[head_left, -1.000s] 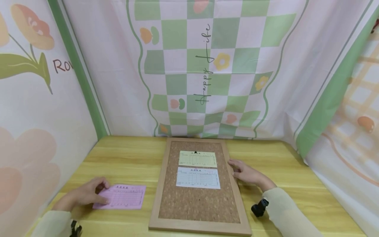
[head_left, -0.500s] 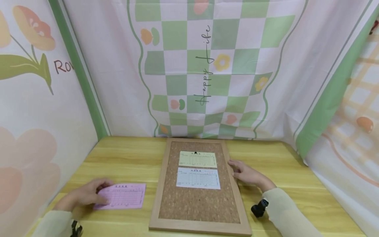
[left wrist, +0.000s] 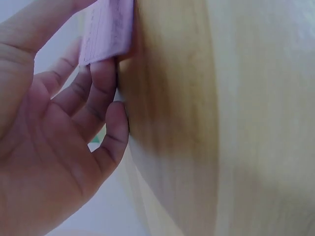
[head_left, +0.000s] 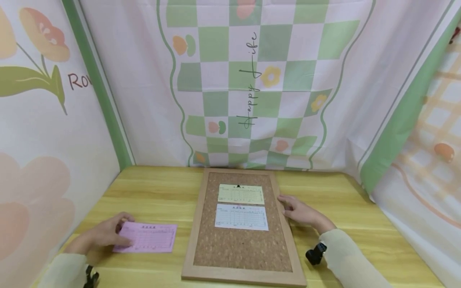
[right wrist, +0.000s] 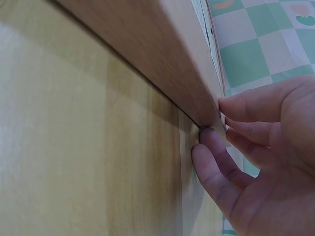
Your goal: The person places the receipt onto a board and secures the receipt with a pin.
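My left hand (head_left: 104, 235) holds a pink printed form slip (head_left: 149, 239) at its left end, the thumb lying on top. In the left wrist view, curled fingers (left wrist: 104, 81) reach beneath the pink slip's edge. Right of it lies a wood-framed corkboard (head_left: 241, 250), flat on the table. A pale yellow form slip (head_left: 241, 195) is on its upper part, with a small black pin (head_left: 238, 186) at the top edge. Just below is a light blue form slip (head_left: 241, 218). My right hand (head_left: 300, 210) grips the board's right frame edge, thumb at the face and fingers against the side.
The wood-grain table (head_left: 162, 192) carries everything. Its back edge meets a green-and-white checked curtain (head_left: 248, 100), and printed cloth hangs at both sides. Each wrist wears a small black camera, such as the right wrist's camera (head_left: 315, 253).
My left hand and the pink slip shift only slightly in place. The right hand stays at the board's edge, and the board and its two slips lie as before.
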`<state>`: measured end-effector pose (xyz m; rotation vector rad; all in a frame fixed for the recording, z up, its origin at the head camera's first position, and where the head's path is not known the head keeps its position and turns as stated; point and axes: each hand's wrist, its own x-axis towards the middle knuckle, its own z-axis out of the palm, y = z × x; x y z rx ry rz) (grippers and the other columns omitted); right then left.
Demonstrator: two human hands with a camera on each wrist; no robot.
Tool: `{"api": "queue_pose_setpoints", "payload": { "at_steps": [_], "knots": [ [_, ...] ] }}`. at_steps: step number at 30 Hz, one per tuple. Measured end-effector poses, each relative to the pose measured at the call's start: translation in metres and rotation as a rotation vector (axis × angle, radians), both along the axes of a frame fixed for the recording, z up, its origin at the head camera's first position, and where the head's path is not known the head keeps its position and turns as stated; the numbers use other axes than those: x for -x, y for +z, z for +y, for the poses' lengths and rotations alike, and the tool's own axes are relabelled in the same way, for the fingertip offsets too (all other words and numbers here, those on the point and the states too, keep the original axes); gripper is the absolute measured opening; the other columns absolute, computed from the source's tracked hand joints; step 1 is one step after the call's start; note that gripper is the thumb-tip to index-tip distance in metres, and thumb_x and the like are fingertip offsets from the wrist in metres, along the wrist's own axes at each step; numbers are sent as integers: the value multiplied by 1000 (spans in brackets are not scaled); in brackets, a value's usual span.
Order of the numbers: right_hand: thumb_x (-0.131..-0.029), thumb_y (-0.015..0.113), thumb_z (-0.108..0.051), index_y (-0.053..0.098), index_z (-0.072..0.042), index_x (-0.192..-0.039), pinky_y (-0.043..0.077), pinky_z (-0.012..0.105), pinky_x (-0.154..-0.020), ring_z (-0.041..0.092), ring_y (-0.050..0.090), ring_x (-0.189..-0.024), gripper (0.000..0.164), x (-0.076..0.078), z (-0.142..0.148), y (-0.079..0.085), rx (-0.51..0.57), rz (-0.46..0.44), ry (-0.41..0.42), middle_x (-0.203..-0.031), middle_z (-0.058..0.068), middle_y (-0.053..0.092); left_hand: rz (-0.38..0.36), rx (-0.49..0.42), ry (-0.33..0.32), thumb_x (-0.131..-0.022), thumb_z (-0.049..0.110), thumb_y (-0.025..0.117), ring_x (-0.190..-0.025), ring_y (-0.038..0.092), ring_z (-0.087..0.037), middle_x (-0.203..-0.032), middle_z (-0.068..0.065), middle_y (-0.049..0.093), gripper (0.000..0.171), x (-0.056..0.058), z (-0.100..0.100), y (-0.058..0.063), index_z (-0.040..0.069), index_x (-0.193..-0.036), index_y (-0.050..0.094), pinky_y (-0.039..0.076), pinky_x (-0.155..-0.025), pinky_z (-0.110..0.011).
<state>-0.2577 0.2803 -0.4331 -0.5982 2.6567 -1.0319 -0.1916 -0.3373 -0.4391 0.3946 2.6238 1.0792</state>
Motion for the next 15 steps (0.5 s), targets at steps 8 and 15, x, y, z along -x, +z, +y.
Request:
{"api": "queue_pose_setpoints", "payload": {
  "at_steps": [8, 15],
  "knots": [
    [-101, 52, -5, 30, 14, -149, 36, 63, -103, 57, 40, -127, 56, 0, 0, 0, 4, -7, -1, -151, 41, 20, -52, -155, -8, -92, 6, 65, -88, 51, -24, -100, -14, 55, 49, -4, -7, 1, -10, -132, 41, 44, -75, -35],
    [-101, 53, -4, 30, 14, -149, 38, 62, -102, 56, 42, -127, 56, 1, 0, 0, 0, -8, 4, -151, 41, 20, -41, -162, -28, -93, 2, 61, -93, 57, -27, -105, -15, 60, 45, -2, -10, 3, -10, -132, 42, 47, -80, -36]
  ]
}}
